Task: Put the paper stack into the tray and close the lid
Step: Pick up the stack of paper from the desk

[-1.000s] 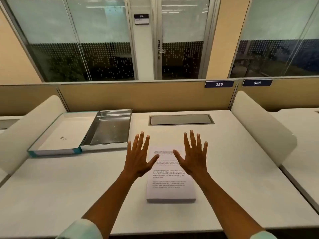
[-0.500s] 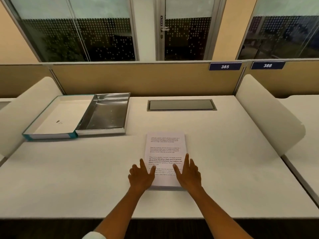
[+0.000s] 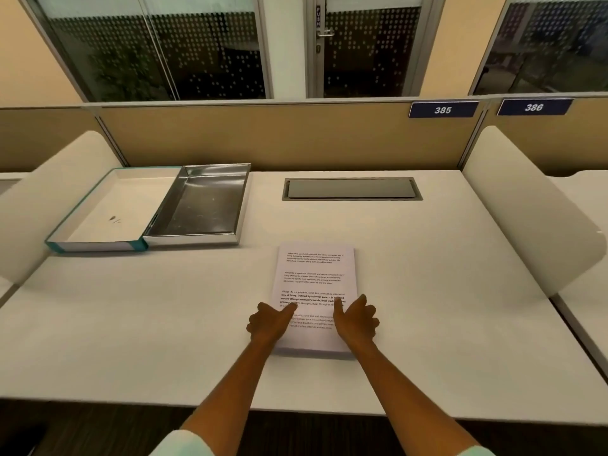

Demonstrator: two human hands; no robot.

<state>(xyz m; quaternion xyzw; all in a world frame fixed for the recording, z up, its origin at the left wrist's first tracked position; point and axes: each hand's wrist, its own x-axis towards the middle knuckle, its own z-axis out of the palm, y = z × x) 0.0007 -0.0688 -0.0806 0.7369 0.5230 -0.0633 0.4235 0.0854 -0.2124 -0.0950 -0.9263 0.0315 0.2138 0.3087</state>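
Two hands, left hand (image 3: 269, 320), right hand (image 3: 357, 319), gripping thick printed paper stack (image 3: 314, 278)

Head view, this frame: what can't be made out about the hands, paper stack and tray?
- Fingers of the left hand and right hand: curled at the sides of the paper stack, so the grip is unconfirmed.
- Stack's lower text: covered by both thumbs.
- Sheet count: near edge too blurred.
- Joint between the metal tray and the teal-edged lid: too small to tell.
- Sleeves: cut off by the bottom edge.
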